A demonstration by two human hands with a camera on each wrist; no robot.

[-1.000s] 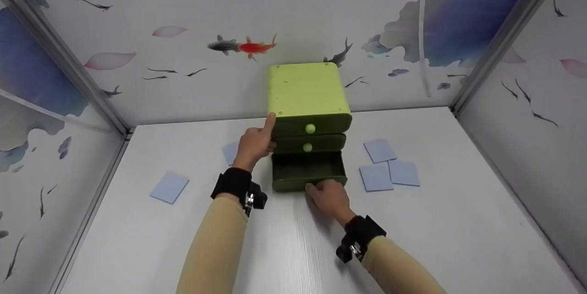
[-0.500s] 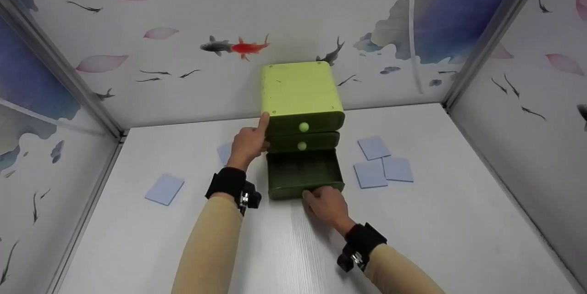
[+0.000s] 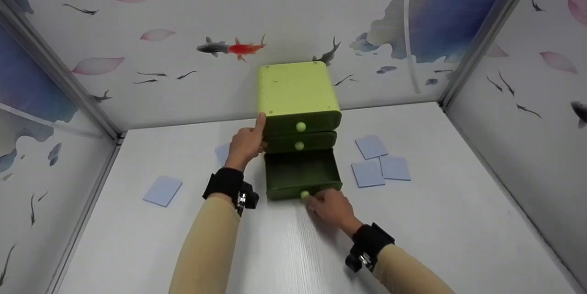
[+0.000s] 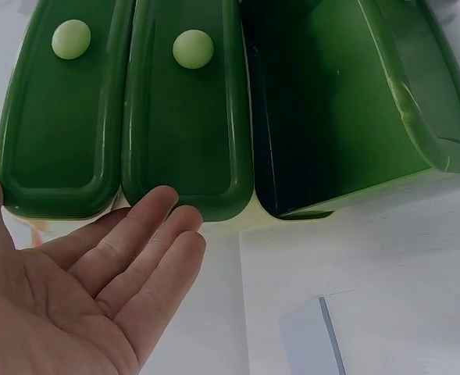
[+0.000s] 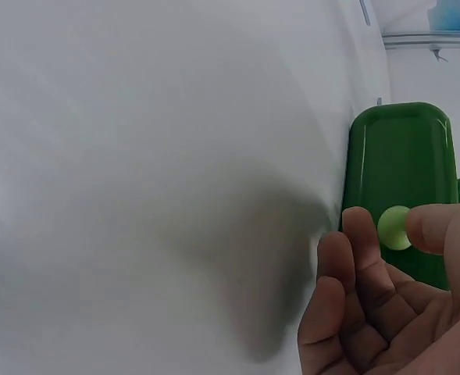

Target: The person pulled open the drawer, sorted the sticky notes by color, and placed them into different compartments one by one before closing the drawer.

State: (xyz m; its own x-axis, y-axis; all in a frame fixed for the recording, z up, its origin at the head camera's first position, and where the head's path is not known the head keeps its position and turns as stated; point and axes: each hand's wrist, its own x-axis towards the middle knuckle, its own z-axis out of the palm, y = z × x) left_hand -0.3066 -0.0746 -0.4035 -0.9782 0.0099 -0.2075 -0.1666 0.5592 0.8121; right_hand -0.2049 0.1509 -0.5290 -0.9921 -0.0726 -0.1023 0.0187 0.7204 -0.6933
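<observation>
A small cabinet [image 3: 296, 87] with a lime-green top and three dark green drawers stands against the back wall. Its bottom drawer [image 3: 300, 170] is pulled out, and nothing shows inside. My left hand [image 3: 246, 145] rests at the cabinet's left front edge, thumb up along the top drawer; in the left wrist view its fingers extend loosely beside the middle drawer [image 4: 187, 117]. My right hand [image 3: 334, 207] is at the bottom drawer's round light-green knob [image 5: 394, 228]. The thumb tip overlaps the knob's side in the right wrist view, while the other fingers are loosely bent, slightly apart from it.
Right of the cabinet, three pale blue square cards [image 3: 368, 173] lie close together on the white table [image 3: 458, 220]. Another blue card [image 3: 163, 191] lies at the left, and one [image 3: 222, 152] is partly hidden behind my left hand. Patterned walls enclose the back and sides.
The bottom drawer has slid farther out toward me. My right hand came with it, then loosened and shifted right, uncovering the knob. My left hand stays at the cabinet's side.
</observation>
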